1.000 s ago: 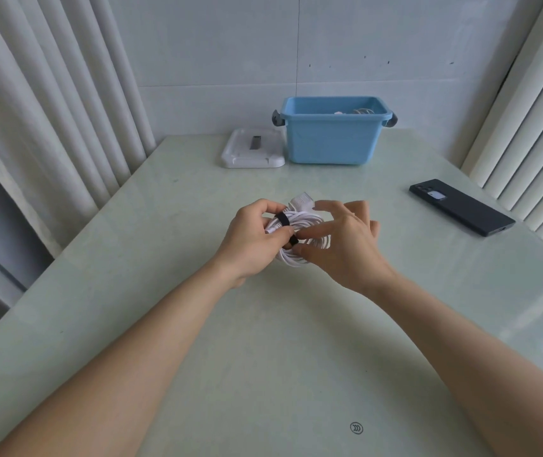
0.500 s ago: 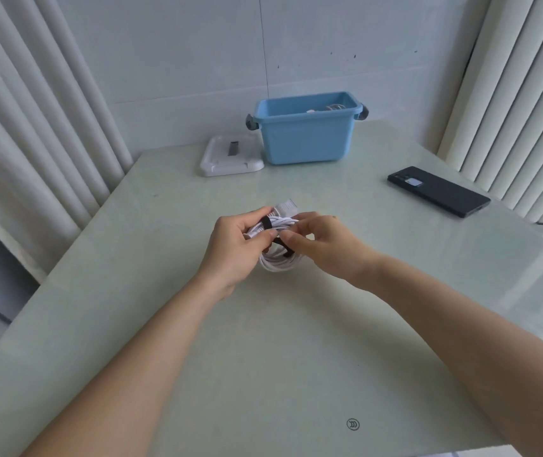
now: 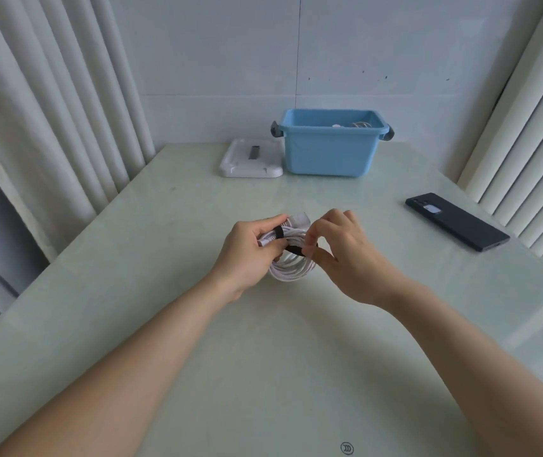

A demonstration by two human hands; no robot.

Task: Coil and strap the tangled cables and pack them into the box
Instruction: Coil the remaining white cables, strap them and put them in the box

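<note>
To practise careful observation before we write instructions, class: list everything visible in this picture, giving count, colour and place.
cable coil: one, white, mid-table, between both hands.
strap: black, round the coil; count unclear.
box: one, blue, far table edge; something white inside.
lid: one, white, left of the box.
phone: one, black, table's right side.
table: one, pale green.
curtains: white, both sides.
left hand: one, grips the coil.
right hand: one, pinches the strap.
</note>
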